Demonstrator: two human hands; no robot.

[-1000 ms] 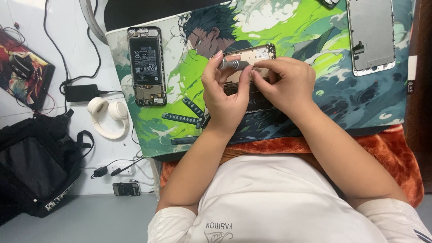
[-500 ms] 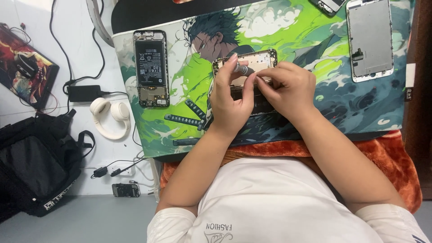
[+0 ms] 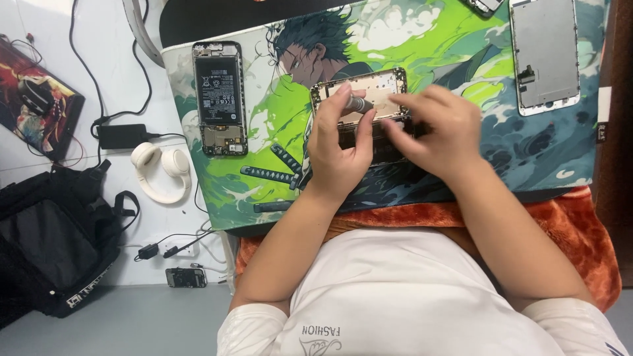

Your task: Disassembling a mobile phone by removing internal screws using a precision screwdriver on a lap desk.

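Your left hand (image 3: 339,148) and right hand (image 3: 432,135) meet over an opened phone frame (image 3: 361,92) lying on the green illustrated desk mat (image 3: 264,151), near its middle. Your left fingers pinch a small grey cylindrical tool (image 3: 358,104) against the frame; your right fingers curl down onto the frame's lower part, though what they grip is hidden. A second opened phone (image 3: 218,97) with its battery showing lies well apart to the left, and a detached screen panel (image 3: 544,56) lies at the right.

Smooth printed desk mat (image 3: 461,158) (matt), fuzzy orange cloth (image 3: 573,224).
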